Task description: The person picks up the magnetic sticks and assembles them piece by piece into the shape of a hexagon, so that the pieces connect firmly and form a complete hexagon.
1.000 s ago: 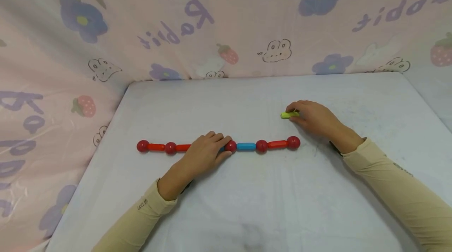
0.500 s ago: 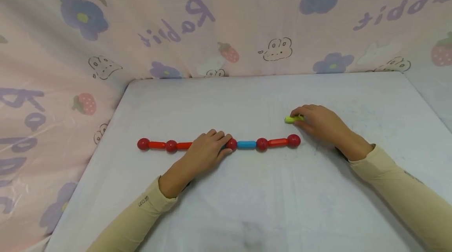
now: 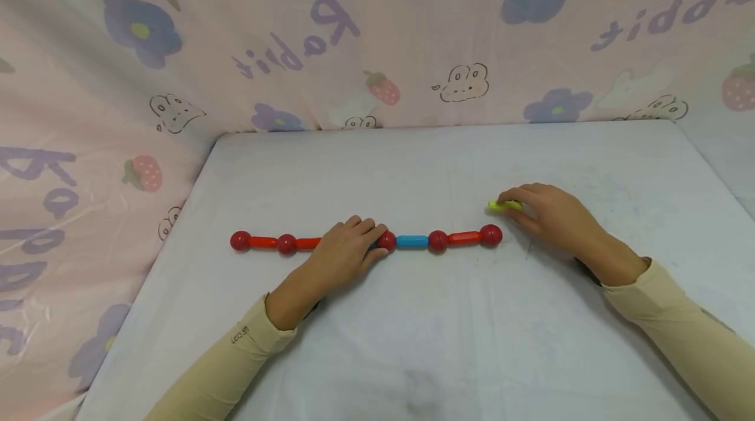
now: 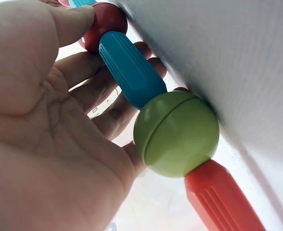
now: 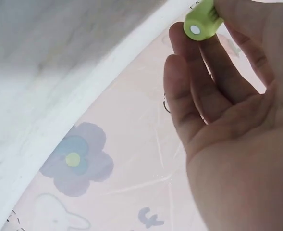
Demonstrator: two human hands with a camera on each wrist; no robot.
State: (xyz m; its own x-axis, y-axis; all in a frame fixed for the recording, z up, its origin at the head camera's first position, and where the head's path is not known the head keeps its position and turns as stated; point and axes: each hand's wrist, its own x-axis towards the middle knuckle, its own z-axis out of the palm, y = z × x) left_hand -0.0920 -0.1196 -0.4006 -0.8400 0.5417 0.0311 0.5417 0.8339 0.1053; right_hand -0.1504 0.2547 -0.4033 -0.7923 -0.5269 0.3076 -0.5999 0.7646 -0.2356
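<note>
A straight chain of toy magnetic rods and balls lies across the table, with a blue rod (image 3: 411, 242), a red rod (image 3: 464, 238) and a red end ball (image 3: 491, 235) on its right part. My left hand (image 3: 342, 254) covers its middle and holds it. The left wrist view has the thumb on a red ball (image 4: 110, 21), fingers behind a blue rod (image 4: 131, 70), and a green ball (image 4: 177, 134) beside the palm. Up and right of the chain's right end, my right hand (image 3: 554, 218) pinches a yellow-green magnetic rod (image 3: 495, 205); its pale round end faces the right wrist camera.
The white table (image 3: 425, 342) carries the chain. A pink printed curtain (image 3: 401, 27) with flowers and rabbits hangs along the back and left edges of the table.
My right hand has moved to the right and toward me with the yellow-green rod, nearer the chain's right end. The left hand and the chain have stayed in place.
</note>
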